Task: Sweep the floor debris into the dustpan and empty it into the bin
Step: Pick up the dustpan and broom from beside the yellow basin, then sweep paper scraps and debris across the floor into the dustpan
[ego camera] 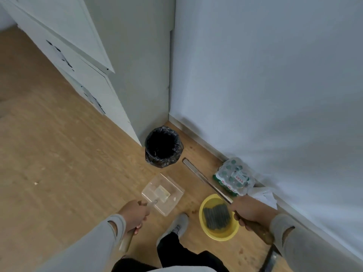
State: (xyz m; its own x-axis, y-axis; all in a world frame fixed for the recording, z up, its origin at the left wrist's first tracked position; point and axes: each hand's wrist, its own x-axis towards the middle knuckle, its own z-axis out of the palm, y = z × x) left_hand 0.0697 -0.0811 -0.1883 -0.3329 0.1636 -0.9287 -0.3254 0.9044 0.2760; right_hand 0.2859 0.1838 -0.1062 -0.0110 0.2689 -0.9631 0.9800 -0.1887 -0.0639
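Here, the left hand (135, 213) is gripping the pale handle of a clear plastic dustpan (164, 193), its fingers (139, 225) curling fully round the shaft in the lower middle of the frame. The dustpan is a shallow, square, see-through tray sitting low over the wooden floor (59, 163), and it is holding pale, flat scraps of debris (162, 191), with one small white fleck beside them. The right hand (248, 211) is wrapping its fingers round a long stick at the lower right, where a brown wooden grip is meeting a shiny metal broom handle (202, 178) that is running up and left toward the bin.

The bin (162, 147) is standing in the corner at the centre of the frame, round and lined with a glossy, crinkled black bag, just above the dustpan and apart from it. A round yellow plastic basin (208, 230) is sitting at the lower right, carrying a dark ribbed block in shallow water. To its upper right, against the white wall (275, 95), a shrink-wrapped pack of bottles (233, 177) with green caps is showing red lettering too blurred to read. A grey shoe (175, 225) is resting between dustpan and basin. A small pale crumb (36, 183) is lying on the floor at the left.
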